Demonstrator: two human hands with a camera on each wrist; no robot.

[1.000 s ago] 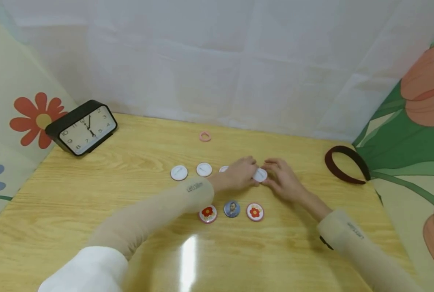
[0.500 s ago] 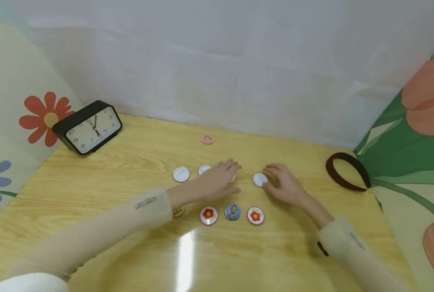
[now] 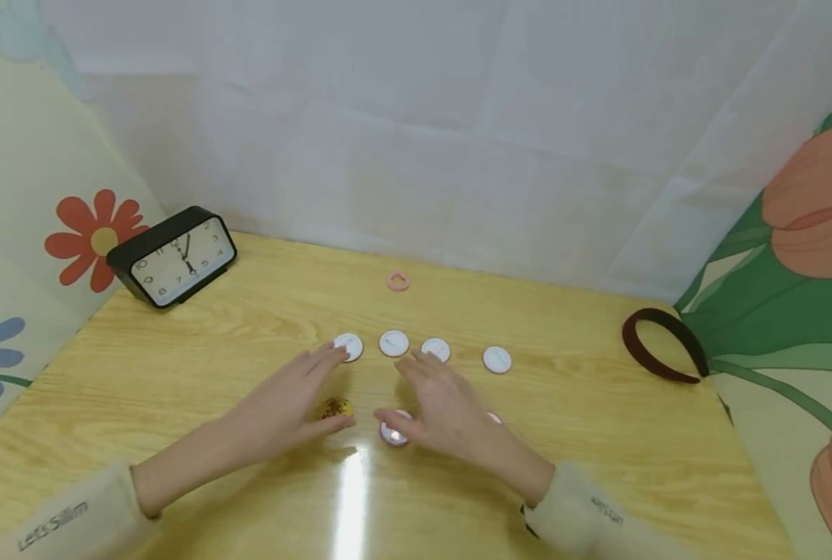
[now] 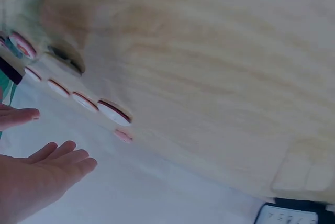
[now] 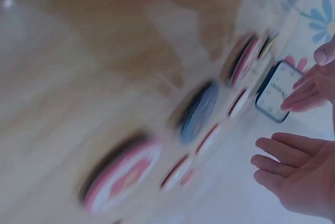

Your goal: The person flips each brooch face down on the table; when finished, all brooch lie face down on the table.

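Observation:
My left hand (image 3: 283, 404) is held over the left end of two rows of round pin badges, fingers extended and thumb apart, gripping nothing. The yellow badge (image 3: 335, 408) shows beside its thumb, and its fingertips overlap the leftmost white-backed badge (image 3: 349, 350). My right hand (image 3: 451, 408), also with fingers extended and holding nothing, covers much of the front row. Its thumb overlaps a red-flower badge (image 3: 392, 432). A blue badge (image 5: 200, 111) and a pink-rimmed flower badge (image 5: 125, 177) show in the right wrist view. Pin sides face up on the back-row badges (image 3: 393, 343), including the rightmost one (image 3: 497, 359).
A black clock (image 3: 174, 257) stands at the back left of the wooden table (image 3: 563, 498). Behind the badges lies a small pink ring (image 3: 398, 281). A dark headband (image 3: 664, 346) rests near the right edge. White cloth (image 3: 423, 140) hangs behind.
The right hand has let go of the rightmost white-backed badge and moved left over the front row. My left hand has drawn back to the left, uncovering the back row.

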